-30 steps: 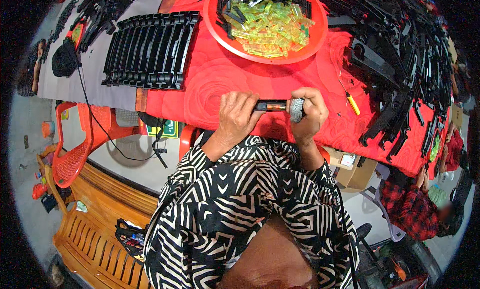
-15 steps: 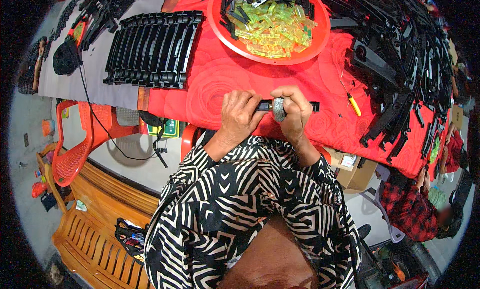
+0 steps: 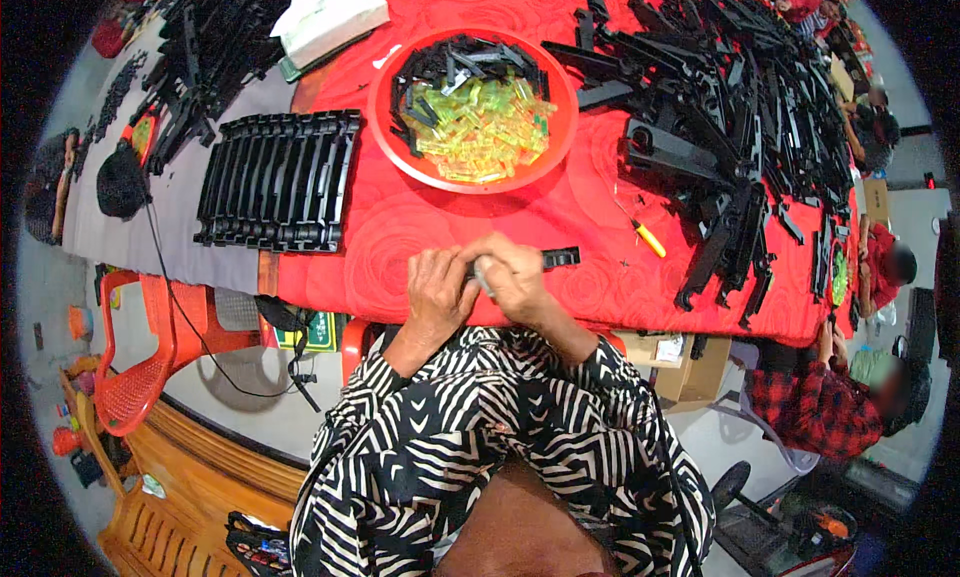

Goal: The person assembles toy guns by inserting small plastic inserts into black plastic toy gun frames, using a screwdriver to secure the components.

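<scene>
Red cloth with a raised rose pattern (image 3: 600, 302) covers most of the table, so that's the biggest thing going on. Next down is a glossy orange-brown slatted wooden bench (image 3: 215, 452) at lower left, then a big tangled heap of long black plastic parts (image 3: 745, 127) over on the right side of the cloth. Bright red plastic armchair (image 3: 140, 395) sits left of the person, near the table edge.

Past the hands there's a round red plastic tray (image 3: 480, 188), with see-through yellow-green pieces (image 3: 490, 137) toward the front and short black bits (image 3: 470, 55) toward the back. Left of it, a neat row of ridged black plastic strips (image 3: 280, 182) lies side by side, and a white tissue pack (image 3: 330, 22) is further back.

Both hands are together at the near edge of the table. Left hand (image 3: 437, 285) has its fingers curled in, gripping a slim black plastic piece (image 3: 562, 257) near its left end. Right hand (image 3: 512, 277) is bent over the same piece just beside it, closed up pretty tight, and the piece's far end pokes out to the right.

Yellow-handled screwdriver (image 3: 650, 239) lies just off to the right. Smallest of all: a grey wad (image 3: 485, 275) in the right hand, mostly hidden, so can't tell its shape.
</scene>
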A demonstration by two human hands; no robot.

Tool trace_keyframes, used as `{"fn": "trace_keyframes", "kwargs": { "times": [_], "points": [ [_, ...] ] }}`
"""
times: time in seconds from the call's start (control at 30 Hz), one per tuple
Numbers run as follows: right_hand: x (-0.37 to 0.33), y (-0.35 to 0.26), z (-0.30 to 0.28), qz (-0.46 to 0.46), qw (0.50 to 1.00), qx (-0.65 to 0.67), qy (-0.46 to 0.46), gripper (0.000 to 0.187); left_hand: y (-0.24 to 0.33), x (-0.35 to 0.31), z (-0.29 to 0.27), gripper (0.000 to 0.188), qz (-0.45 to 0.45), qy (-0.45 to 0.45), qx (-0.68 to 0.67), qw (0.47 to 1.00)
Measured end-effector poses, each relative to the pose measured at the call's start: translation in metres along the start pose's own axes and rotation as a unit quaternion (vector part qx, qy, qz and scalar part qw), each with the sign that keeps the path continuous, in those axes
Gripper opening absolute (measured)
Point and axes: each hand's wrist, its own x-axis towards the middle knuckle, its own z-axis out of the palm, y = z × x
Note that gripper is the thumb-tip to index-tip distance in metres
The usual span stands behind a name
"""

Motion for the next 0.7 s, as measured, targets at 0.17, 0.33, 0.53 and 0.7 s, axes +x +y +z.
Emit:
{"fn": "trace_keyframes", "kwargs": {
  "times": [0.17, 0.33, 0.53, 0.7],
  "points": [
    [0.031, -0.020, -0.054, -0.083, 0.957, -0.250, 0.124, 0.010, 0.005, 0.002, 0.002, 0.038, -0.006, 0.024, 0.014, 1.000],
    [0.084, -0.013, -0.099, -0.089, 0.862, -0.486, 0.114, 0.008, 0.006, 0.003, 0.000, 0.039, 0.001, 0.032, 0.025, 0.999],
    [0.142, 0.003, -0.096, -0.016, 0.782, -0.618, 0.085, 0.013, 0.005, 0.003, 0.003, 0.039, 0.003, 0.037, 0.017, 0.999],
    [0.177, 0.024, -0.087, -0.057, 0.789, -0.599, 0.122, 0.018, 0.003, 0.001, 0.004, 0.039, 0.012, 0.042, 0.010, 0.999]
  ]
}}
